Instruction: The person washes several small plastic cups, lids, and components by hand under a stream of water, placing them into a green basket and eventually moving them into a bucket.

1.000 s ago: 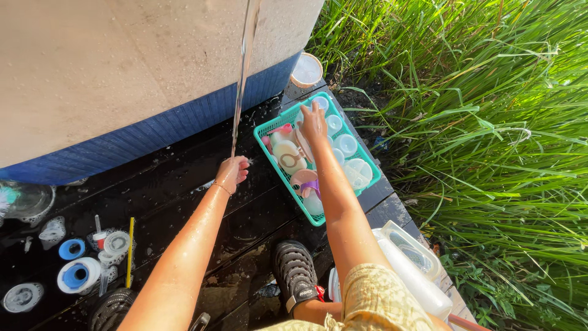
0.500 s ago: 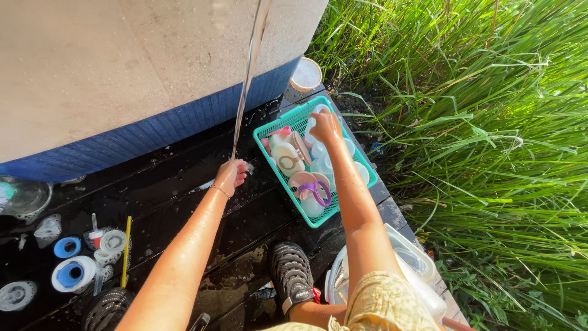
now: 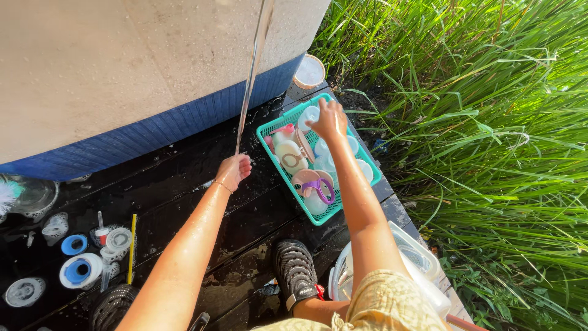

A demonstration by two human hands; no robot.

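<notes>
Outdoors, hard low sun, long shadows. Wet black plank deck (image 3: pixel 184 202), puddles and droplets across boards. Big pale beige tank wall (image 3: pixel 122 61) with ribbed blue band (image 3: pixel 153 132) at base fills upper left. Thin water stream (image 3: pixel 248 92) falls in front of tank onto deck. Tall green grass (image 3: pixel 490 153) dense along right deck edge, blades leaning over boards.

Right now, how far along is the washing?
Done: cups and lids fill the green basket. In hand: the right hand sets a clear cup there; the left hand is under the water stream. Left: blue-and-white lids on the wet deck.
</notes>
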